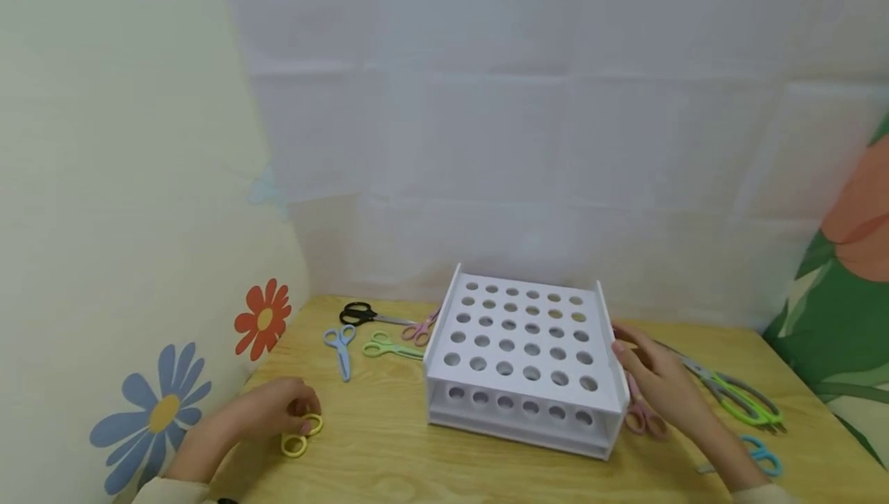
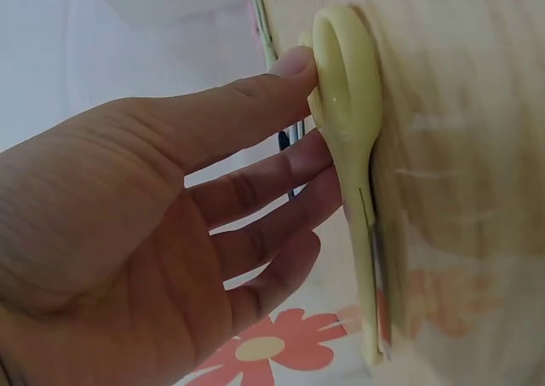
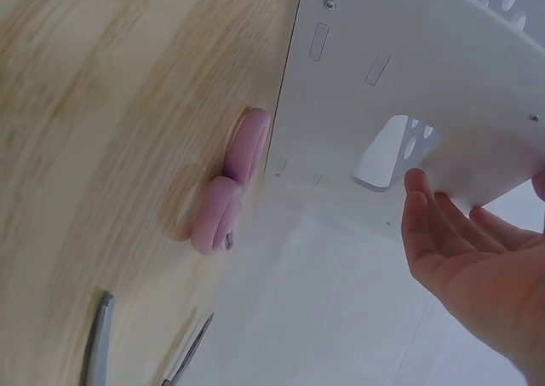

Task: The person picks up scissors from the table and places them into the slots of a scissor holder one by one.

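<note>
My left hand (image 1: 274, 410) is low at the left of the table, at a pair of yellow scissors (image 2: 353, 122). In the left wrist view the thumb and fingers pinch the scissors by the handle, with the blades running down beside the table surface. On the right, my right hand (image 1: 660, 380) is against the side of a white rack (image 1: 519, 336) with rows of round holes. Its fingers lie extended near the cut-out in the rack's side panel (image 3: 341, 130), holding nothing. Pink-handled scissors (image 3: 244, 147) lie on the table beside that panel.
Behind my left hand lie blue scissors (image 1: 343, 351), green scissors (image 1: 380, 346), black scissors (image 1: 357, 313) and pink scissors (image 1: 419, 332). Green-and-grey scissors (image 1: 746, 404) and scissors with blue handles (image 1: 762, 454) are at the right. A white sheet (image 1: 486, 141) hangs behind the table.
</note>
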Tool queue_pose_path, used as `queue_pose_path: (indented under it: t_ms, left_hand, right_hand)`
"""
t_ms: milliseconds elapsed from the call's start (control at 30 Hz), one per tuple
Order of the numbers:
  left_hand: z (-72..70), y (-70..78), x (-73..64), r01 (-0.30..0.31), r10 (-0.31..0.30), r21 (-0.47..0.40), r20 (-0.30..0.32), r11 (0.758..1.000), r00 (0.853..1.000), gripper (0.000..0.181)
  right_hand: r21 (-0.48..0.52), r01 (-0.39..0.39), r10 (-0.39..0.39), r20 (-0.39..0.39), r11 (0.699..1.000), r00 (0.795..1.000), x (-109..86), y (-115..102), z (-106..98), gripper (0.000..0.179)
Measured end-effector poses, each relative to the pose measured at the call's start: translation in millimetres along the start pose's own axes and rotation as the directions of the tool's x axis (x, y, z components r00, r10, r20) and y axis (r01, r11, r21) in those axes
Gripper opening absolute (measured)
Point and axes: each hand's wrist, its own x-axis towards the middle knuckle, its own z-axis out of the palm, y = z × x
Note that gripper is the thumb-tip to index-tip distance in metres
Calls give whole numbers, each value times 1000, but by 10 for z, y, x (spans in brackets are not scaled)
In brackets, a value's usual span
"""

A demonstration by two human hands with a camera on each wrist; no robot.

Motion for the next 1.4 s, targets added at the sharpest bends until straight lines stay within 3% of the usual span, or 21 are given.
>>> queue_pose_path:
  t_ms: [233,500,733,900,1233,1400]
  left_hand:
    - [-23,31,144,-5,5,7,24,1000,1000,12]
    - [-23,40,223,50,-50,15,35,999,998,15]
    - [10,64,366,53,-53,16,5,998,999,19]
    - [37,157,507,72,-72,-15,7,997,997,21]
    - [91,274,651,158,-160,-91,-6,983,987,22]
    - [117,262,711,113,-115,-113,-13,987,993,23]
  right_hand:
    - [-18,-15,15,-38,1000,999,-19,-6,11,48]
    - [-16,3,-4,-76,1000,997,-5,17,88,44]
    - [1,-1,1,-71,1000,998,29,23,108,45]
    - [-4,-16,15,-69,1000,998,8,53,81,45]
    - [-12,-10,9,-67,1000,998,9,30,81,45]
    - [-24,-15,13,-67,1000,998,2,21,75,45]
